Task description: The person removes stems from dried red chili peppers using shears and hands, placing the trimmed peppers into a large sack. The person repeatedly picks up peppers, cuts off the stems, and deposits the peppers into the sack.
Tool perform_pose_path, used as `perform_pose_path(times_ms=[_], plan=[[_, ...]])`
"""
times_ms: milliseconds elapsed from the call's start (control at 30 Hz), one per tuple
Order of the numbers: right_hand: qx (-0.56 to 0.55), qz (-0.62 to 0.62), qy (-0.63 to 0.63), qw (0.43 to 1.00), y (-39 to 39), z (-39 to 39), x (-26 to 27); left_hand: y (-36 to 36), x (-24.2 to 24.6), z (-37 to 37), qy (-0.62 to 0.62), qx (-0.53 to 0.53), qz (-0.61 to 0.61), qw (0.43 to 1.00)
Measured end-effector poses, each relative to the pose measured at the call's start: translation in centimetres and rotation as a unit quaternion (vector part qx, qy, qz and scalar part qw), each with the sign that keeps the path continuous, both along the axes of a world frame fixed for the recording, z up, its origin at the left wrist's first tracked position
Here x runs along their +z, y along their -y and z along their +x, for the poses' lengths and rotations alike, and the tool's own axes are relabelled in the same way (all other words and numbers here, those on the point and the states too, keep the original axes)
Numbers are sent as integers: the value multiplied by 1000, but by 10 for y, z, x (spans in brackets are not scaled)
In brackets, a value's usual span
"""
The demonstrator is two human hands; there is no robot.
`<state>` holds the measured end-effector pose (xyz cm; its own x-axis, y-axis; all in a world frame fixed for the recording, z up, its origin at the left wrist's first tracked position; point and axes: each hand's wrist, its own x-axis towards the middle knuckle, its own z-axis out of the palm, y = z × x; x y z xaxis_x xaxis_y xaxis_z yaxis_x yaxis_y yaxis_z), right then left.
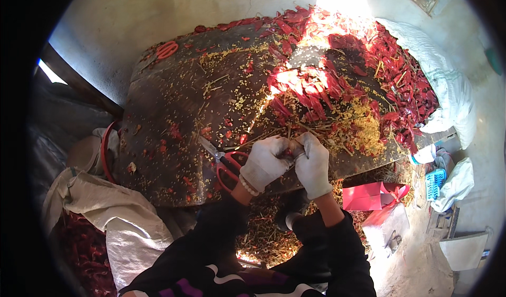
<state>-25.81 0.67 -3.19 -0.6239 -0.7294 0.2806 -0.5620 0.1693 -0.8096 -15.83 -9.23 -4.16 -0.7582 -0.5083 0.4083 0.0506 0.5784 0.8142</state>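
My left hand (265,163), in a white knit glove with a beaded bracelet at the wrist, meets my right hand (312,163), also gloved, over the table's near edge. Between the fingertips of both hands is a small dark red piece, apparently dried chili (287,152); the fingers hide most of it. Red-handled scissors (226,164) lie partly spread just left of my left hand. Beyond my hands, a row of dried red chilies (308,93) rests on the dark tabletop (166,95). Yellow chili seeds (365,134) are heaped to the right, among loose stems.
More red-handled scissors (167,50) lie at the far left. A large chili pile (399,83) borders a white woven sack (442,67). An open sack (130,225) of chilies stands at lower left. A red paper bag (361,196) and blue basket (435,184) are at right.
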Motion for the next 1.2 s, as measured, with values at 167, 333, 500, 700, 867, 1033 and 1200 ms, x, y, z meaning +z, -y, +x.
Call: perform_pose_path(times_ms=[167, 333, 500, 700, 867, 1033, 1200], plan=[[-9, -66, 197, 978, 2, 4, -10, -1, 0, 2, 27, 19, -45, 998], [20, -63, 200, 978, -3, -1, -4, -4, -11, 0, 0, -5, 229, 973], [45, -64, 23, 997, -1, -2, 12, 8, -27, -7, -47, -66, 434, 897], [63, -11, -113, 992, -4, -2, 21, 12, -23, -2, 11, -103, 476, 873], [69, 44, -268, 960, -8, -3, 20, 11, -10, 6, 33, -144, 603, 784], [67, 72, -215, 972, -9, -3, 13, 2, -10, -1, 84, -73, 406, 907], [54, -21, -12, 998, -6, -1, 0, 2, -8, 4, 62, -63, 257, 962]])
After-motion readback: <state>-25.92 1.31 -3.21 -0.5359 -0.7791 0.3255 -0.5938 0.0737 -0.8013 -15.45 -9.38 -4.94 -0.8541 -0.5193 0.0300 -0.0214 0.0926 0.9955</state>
